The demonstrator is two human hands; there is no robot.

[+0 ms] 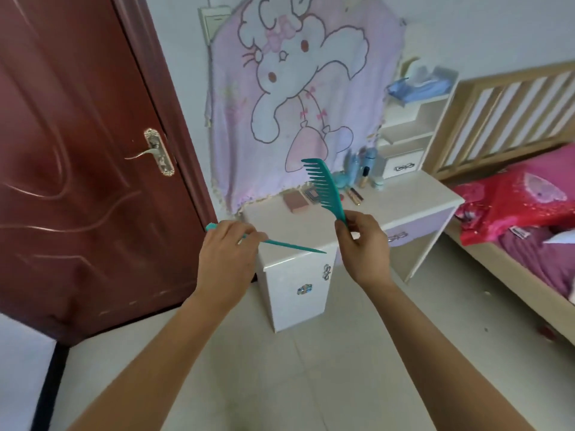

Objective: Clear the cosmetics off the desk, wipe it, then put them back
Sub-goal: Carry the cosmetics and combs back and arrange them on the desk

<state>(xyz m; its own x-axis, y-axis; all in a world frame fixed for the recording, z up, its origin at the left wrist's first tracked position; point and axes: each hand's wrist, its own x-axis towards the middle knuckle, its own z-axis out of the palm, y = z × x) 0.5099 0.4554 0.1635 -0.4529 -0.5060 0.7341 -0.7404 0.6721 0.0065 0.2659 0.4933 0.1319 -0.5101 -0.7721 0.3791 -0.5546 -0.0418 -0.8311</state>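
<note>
Both hands closed on teal combs: L hand (228, 253) curled round tail comb (292, 245), tip toward 3 o'clock; R hand (364, 244) pinched wide-tooth comb (326, 188) by handle, teeth up. Cosmetics (357, 178) sat at 1 o'clock on desk (404, 200). Probably best: firm grips, tip kept off cosmetics.

The toothed end of the tail comb (289, 245) is mostly hidden behind the left hand (228, 253), and the handle tip of the wide comb (325, 188) is buried in the right hand (362, 241). The little bottles (364, 169) at the back of the desk (413, 194) are too blurred to name, and the bed (529, 213) runs off the right edge
</note>
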